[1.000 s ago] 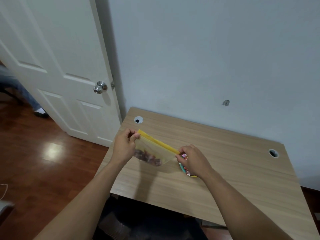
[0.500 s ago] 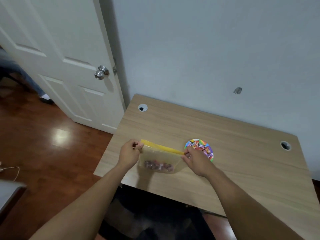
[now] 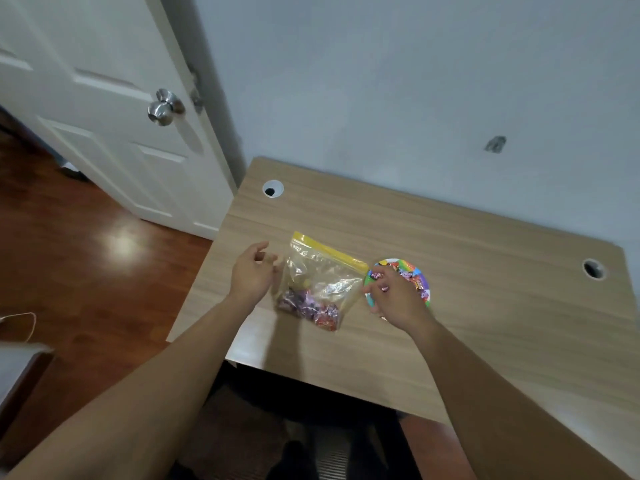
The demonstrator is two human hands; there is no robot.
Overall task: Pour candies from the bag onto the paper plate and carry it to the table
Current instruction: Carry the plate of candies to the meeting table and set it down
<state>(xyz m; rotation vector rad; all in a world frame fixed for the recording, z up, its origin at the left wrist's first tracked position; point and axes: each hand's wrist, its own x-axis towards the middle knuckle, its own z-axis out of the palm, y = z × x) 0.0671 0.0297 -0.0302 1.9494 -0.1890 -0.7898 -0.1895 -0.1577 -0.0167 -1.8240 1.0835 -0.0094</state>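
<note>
A clear zip bag (image 3: 320,278) with a yellow seal strip lies flat on the wooden desk (image 3: 450,323), with wrapped candies bunched at its near end. Just right of it sits a small colourful paper plate (image 3: 415,277) holding several candies. My left hand (image 3: 252,275) hovers at the bag's left edge, fingers loosely apart, holding nothing. My right hand (image 3: 394,299) is over the near left part of the plate, fingers curled, apart from the bag; it hides part of the plate.
The desk stands against a grey wall and has two round cable holes (image 3: 272,188) (image 3: 593,269). A white door (image 3: 104,109) with a metal knob stands to the left over a dark wood floor (image 3: 69,271). Something dark sits under the desk's near edge.
Both hands lowered the bag onto the desk and let go of its seal ends. The left hand has drawn back to the left, and the right hand has shifted over the plate.
</note>
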